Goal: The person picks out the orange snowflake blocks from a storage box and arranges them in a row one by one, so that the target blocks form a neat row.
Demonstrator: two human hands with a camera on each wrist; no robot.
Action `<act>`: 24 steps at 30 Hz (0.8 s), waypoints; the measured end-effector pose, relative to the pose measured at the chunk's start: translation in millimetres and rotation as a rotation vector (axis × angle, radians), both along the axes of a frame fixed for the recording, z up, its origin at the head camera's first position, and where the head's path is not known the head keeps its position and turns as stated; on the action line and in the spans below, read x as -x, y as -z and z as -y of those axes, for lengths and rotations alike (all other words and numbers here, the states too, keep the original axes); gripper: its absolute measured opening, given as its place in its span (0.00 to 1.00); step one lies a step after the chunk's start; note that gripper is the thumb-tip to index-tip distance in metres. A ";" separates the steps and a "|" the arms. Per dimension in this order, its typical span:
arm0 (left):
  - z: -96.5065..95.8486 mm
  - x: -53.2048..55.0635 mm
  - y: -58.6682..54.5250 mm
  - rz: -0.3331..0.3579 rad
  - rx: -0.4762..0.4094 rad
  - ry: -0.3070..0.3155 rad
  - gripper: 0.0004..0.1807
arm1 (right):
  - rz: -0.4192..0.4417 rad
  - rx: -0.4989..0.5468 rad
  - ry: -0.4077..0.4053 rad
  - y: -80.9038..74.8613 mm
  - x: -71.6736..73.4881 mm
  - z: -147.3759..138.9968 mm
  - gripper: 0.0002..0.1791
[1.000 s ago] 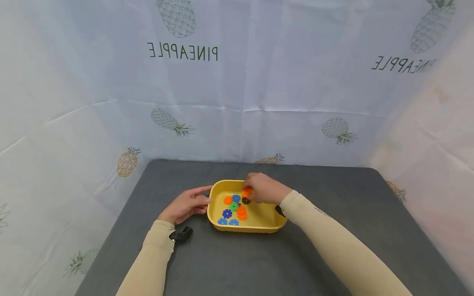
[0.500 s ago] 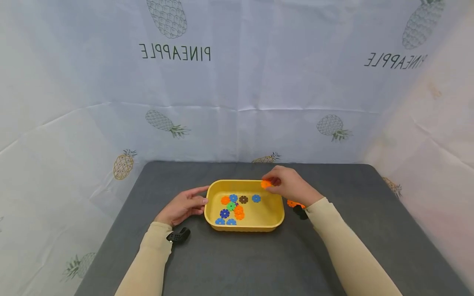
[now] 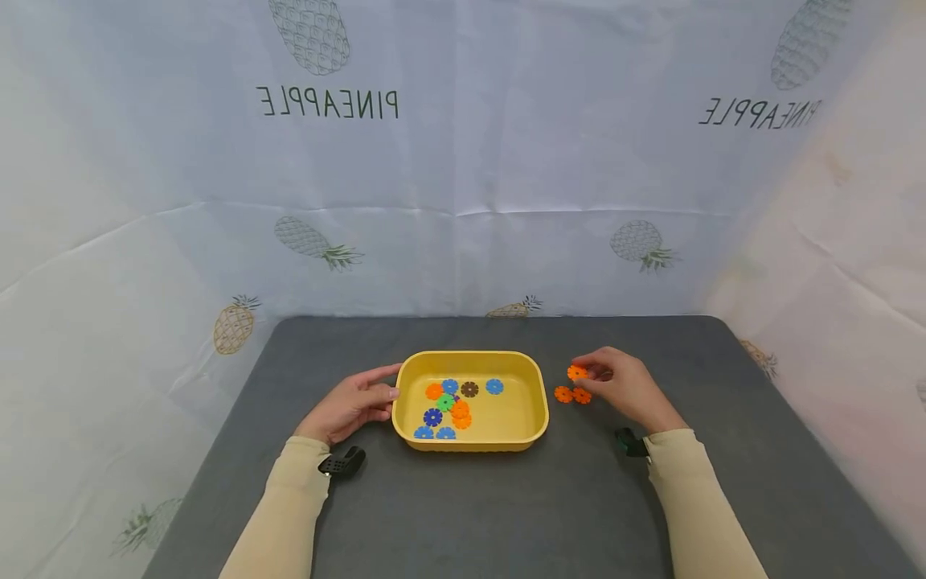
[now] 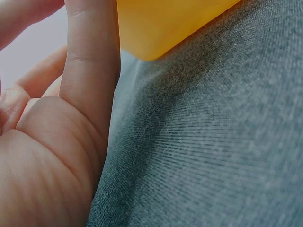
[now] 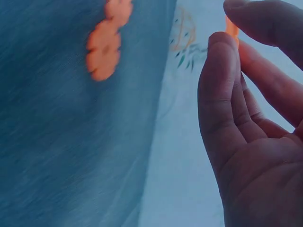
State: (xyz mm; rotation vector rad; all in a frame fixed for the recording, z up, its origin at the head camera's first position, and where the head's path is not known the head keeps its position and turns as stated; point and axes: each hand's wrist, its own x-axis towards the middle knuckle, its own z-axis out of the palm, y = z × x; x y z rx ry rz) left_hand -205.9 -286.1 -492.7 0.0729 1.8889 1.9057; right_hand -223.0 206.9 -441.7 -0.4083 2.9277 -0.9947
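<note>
We record, first, a white cloth [image 3: 463, 265] hung behind and at both sides, printed with pineapples and reversed lettering. One dark grey table [image 3: 470, 515], fine-woven surface, rounded far corners; its far edge meets the cloth, and we note bare tabletop in front of the tray, behind it, and from the right hand out to the right edge. One yellow tray [image 3: 514, 414], near the table's middle, rim rounded, opening up, long axis left to right. One left hand [image 3: 350, 406], thumb and forefinger spread and extended, touching the tray's left end. One right hand [image 3: 629, 386], right of the tray, pinching a slotted orange disc [image 3: 576, 372] between thumb and fingertip; round, without a long axis, it turns its face to the head view and its edge to the right wrist view. Two loose orange discs [image 3: 563, 394] lie flat just below it, close together. Inside the tray we count blue, orange, green and brown discs [image 3: 432, 416], mostly bunched leftward, one blue disc [image 3: 494, 386] apart.
</note>
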 end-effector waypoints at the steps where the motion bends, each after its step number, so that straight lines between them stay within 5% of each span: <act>1: 0.7 -0.5 0.2 0.000 0.001 -0.002 0.41 | 0.001 0.005 0.010 3.5 -0.5 -3.8 0.19; 11: 2.6 -1.1 0.5 -0.006 0.011 -0.002 0.41 | 0.065 -0.026 0.079 24.5 0.4 -25.7 0.20; 24: 0.4 0.9 2.5 -0.002 0.019 -0.002 0.42 | 0.125 -0.080 0.101 29.0 -1.7 -37.2 0.21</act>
